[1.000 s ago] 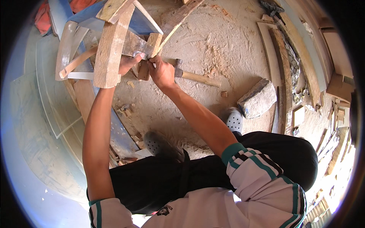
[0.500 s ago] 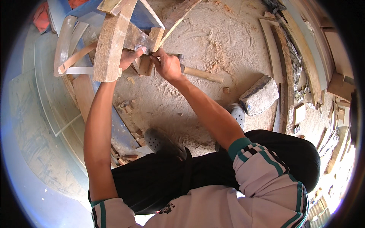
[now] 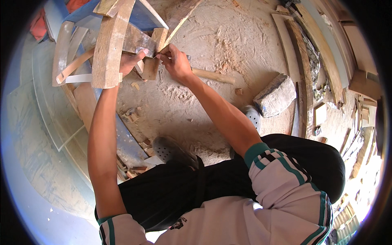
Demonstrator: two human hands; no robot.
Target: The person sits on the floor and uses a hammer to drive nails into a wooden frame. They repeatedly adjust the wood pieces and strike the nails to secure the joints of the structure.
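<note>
A wooden frame with a thick upright post (image 3: 110, 49) stands at the upper left. My left hand (image 3: 130, 62) reaches behind that post and grips a worn, greyish wooden board (image 3: 136, 39). Its thumb lies against the board, while the post hides part of the hand. My right hand (image 3: 176, 64) is at the board's right end, beside a short wooden block (image 3: 151, 68). Its fingertips are pinched together; what they hold is too small to make out. Under this hand, on the dusty floor, lies a hammer (image 3: 214, 76), its head partly covered.
A rough stone block (image 3: 277, 96) sits on the floor to the right, beside my shoe (image 3: 251, 116). Long planks (image 3: 300, 69) line the right side. Wood offcuts (image 3: 132, 116) lie near my other shoe (image 3: 171, 150). Glass-like sheets (image 3: 45, 118) lean at the left.
The frame, both hands and the floor things appear shifted slightly left in the view. My right hand stays pinched at the board's end, and my left hand keeps its hold.
</note>
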